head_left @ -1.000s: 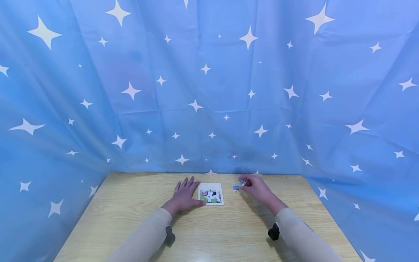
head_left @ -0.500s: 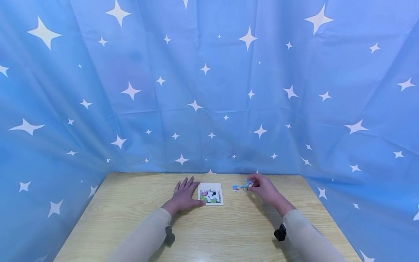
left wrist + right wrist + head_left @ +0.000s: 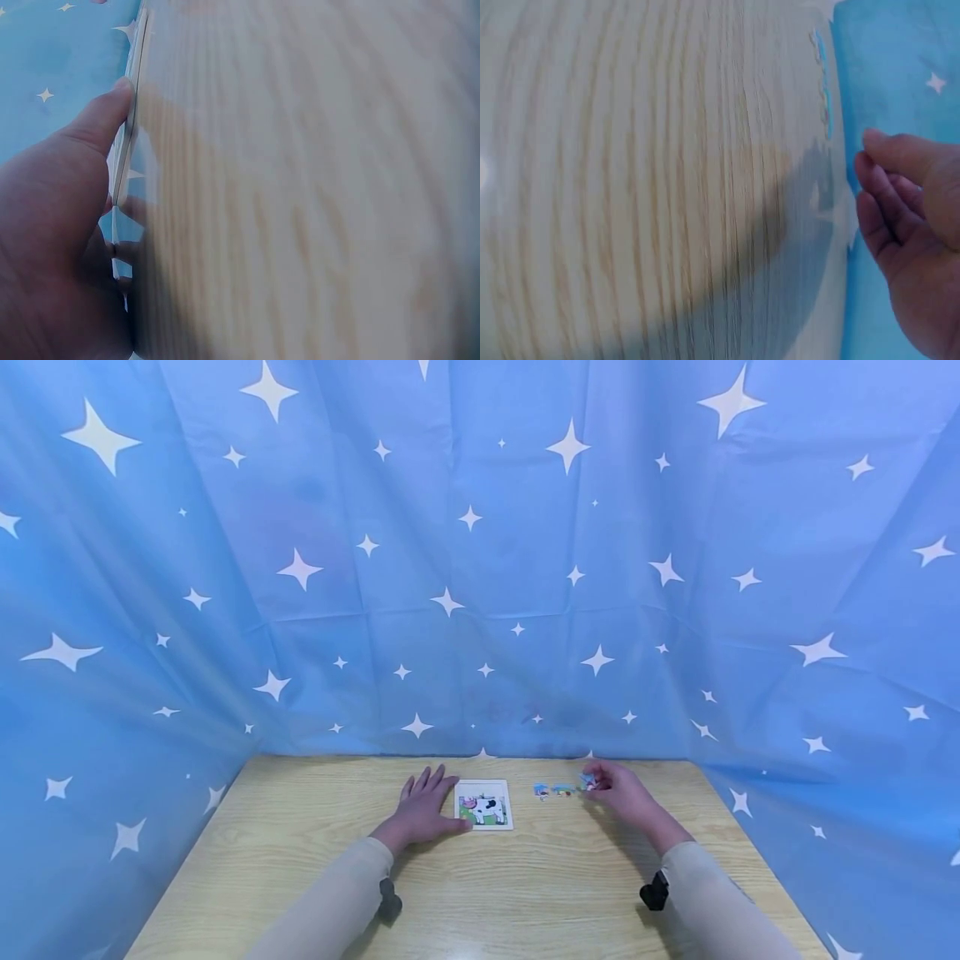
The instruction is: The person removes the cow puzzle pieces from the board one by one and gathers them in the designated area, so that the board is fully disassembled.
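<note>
A square puzzle board (image 3: 483,786) with a cow picture lies on the table, a pale bare strip along its far side. My left hand (image 3: 420,808) rests at its left, fingers spread, index fingertip at the far left corner and thumb at the near edge. In the left wrist view the thumb (image 3: 101,120) touches the side of the board (image 3: 129,135). My right hand (image 3: 622,793) pinches a blue puzzle piece (image 3: 588,781) between thumb and fingertips, low over the table. In the right wrist view the fingers hide that piece. Left of it lie two puzzle pieces, one (image 3: 542,791) beside the other (image 3: 562,791).
The wooden table (image 3: 487,893) ends at a blue star-patterned curtain (image 3: 480,610) behind, which also hangs on both sides. The loose pieces lie in a row between the board and my right hand, near the far edge.
My right hand has moved to the right in steps, leaving a second puzzle piece lying on the table beside the first. The left hand and the board have stayed in place.
</note>
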A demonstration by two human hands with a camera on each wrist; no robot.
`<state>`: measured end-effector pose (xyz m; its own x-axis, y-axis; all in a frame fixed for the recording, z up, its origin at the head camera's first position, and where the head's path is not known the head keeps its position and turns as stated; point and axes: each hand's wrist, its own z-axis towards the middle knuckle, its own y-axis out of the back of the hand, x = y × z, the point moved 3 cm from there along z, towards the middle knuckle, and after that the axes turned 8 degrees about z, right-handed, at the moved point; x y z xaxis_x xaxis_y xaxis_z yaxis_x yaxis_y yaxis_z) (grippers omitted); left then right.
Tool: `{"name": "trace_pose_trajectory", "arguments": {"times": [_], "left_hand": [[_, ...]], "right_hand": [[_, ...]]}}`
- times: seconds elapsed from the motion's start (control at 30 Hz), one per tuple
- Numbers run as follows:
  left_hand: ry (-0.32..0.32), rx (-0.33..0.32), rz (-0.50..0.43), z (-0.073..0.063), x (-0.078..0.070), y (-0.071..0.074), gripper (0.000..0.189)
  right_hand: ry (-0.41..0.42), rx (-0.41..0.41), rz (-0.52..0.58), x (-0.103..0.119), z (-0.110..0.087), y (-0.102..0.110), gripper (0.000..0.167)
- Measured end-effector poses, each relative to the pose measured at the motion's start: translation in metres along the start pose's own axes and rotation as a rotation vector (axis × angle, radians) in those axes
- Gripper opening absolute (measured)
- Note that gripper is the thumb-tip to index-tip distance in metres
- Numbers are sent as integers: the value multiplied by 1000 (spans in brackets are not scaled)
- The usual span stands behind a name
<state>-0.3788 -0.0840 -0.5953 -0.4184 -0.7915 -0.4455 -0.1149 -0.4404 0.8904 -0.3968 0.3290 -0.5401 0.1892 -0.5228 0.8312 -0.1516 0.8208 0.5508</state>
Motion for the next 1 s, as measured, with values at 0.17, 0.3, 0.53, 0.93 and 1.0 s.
{"name": "trace_pose_trajectory", "arguments": {"times": [0.17,0.3,0.53,0.93,1.0], "left_hand": [[4,9,-13,0,-2,3,106],[6,5,-8,0,-1,2,106],[26,26,9,3,5,-4,108],[25,17,17,4,7,-6,106],[25,12,21,6,10,-9,106]], "right_hand": [[-9,24,-15,-4,0,5,34],[-12,43,7,-5,0,6,33],[-19,52,5,-7,2,3,35],[-61,152,-2,-11,13,-5,32],[-64,165,-6,-10,13,-4,32]]}}
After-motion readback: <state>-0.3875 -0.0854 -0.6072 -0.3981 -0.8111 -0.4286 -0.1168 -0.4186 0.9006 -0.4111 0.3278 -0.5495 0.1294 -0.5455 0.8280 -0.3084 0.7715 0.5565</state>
